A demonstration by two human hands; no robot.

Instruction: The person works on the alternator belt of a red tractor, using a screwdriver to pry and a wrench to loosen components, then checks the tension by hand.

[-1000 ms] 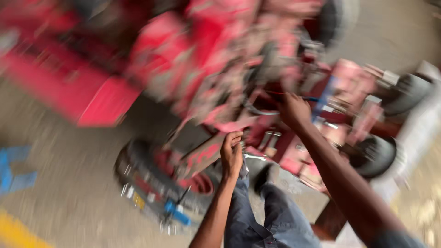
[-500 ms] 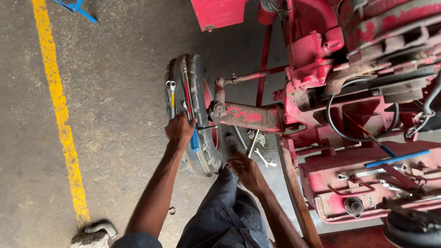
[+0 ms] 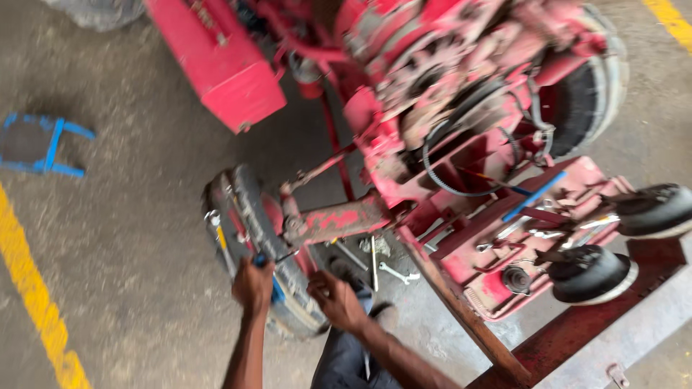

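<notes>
A red small tractor [image 3: 432,94] stands on the concrete floor in front of me. Its small front wheel [image 3: 245,209] hangs on a worn red axle arm [image 3: 339,216]. My left hand [image 3: 252,288] rests on the tyre's near edge, closed around a blue-handled tool [image 3: 276,289]. My right hand [image 3: 335,299] is just to the right of the tyre with its fingers curled; blur hides whether it holds anything. A spanner [image 3: 216,227] lies against the tyre's left side. My knee in dark trousers [image 3: 346,360] is below the hands.
Loose spanners [image 3: 393,272] lie on the floor under the axle. A red tray [image 3: 504,281] with tools, a blue bar [image 3: 533,196] and two black wheels [image 3: 591,274] sits at right, over a rusty beam [image 3: 461,310]. A blue frame [image 3: 43,144] and a yellow line [image 3: 29,288] are at left.
The view has swung, so the wheel and hands now sit lower in the frame. My left hand stays on the tyre by the blue tool; my right hand has come up beside the tyre.
</notes>
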